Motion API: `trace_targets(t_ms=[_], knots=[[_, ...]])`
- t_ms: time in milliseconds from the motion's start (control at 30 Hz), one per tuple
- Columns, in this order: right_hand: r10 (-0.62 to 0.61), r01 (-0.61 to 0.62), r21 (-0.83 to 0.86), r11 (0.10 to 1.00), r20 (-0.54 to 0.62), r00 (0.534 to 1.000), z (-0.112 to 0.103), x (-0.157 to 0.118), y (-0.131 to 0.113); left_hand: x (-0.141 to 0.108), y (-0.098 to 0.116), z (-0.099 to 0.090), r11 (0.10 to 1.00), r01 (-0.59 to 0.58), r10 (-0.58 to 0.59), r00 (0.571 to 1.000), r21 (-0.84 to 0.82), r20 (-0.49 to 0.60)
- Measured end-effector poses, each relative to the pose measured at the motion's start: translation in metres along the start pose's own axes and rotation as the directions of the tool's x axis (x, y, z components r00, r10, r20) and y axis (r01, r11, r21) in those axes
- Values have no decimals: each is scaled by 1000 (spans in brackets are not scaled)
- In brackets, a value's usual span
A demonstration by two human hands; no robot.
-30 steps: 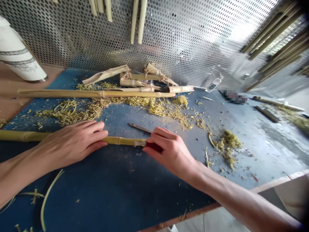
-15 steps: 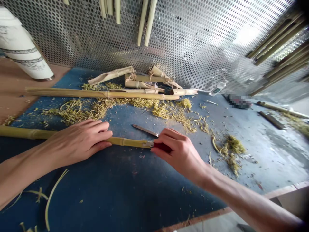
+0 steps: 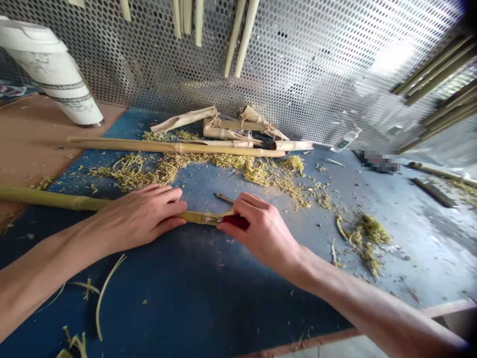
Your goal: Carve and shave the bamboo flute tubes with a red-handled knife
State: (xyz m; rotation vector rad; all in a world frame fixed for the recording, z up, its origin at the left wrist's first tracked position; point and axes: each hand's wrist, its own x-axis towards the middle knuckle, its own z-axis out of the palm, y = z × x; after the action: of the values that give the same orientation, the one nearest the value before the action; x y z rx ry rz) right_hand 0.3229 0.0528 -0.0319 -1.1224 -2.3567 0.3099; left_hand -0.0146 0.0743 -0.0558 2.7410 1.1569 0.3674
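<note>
A long green-yellow bamboo pole point(image 3: 80, 203) lies across the near part of the blue tabletop. My left hand point(image 3: 145, 214) is wrapped over it, thumb in front, fingers behind. In my right hand point(image 3: 257, 219) is a red-handled knife point(image 3: 238, 221), held in a closed grip. Its short metal blade rests on the bamboo close to a node, just right of my left fingers. My right hand hides the pole's far right end. Behind the right fingers, a narrow metal tool point(image 3: 224, 198) lies flat, partly covered by the hand.
Bamboo shavings point(image 3: 130, 169) lie behind my hands, and a shavings heap point(image 3: 368, 233) sits to the right. Farther back are another bamboo pole point(image 3: 149, 145) and cut bamboo pieces point(image 3: 186, 118). A white lidded cup point(image 3: 70, 84) stands at left, before a perforated metal panel point(image 3: 305, 74).
My right hand has slid the knife leftward along the bamboo, closer to my left hand. My left hand keeps its hold. The camera view has shifted slightly left.
</note>
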Motion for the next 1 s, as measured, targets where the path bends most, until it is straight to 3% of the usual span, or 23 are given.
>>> trace_targets(t_ms=[133,600,833,1000], knots=[[51,-51,21,998,7,999,-2,1,1,-1,0,-1,1000,-3,4,1000,-14,17],[38,-40,57,998,29,999,15,17,-13,-4,5,-3,1000,-4,4,1000,22,11],[95,-95,-8,995,62,993,-12,1,3,-4,-4,3,998,-60,60,998,-1,-29],[71,-72,13,997,63,995,0,11,-8,-6,4,-1,1000,-19,19,1000,0,-16]])
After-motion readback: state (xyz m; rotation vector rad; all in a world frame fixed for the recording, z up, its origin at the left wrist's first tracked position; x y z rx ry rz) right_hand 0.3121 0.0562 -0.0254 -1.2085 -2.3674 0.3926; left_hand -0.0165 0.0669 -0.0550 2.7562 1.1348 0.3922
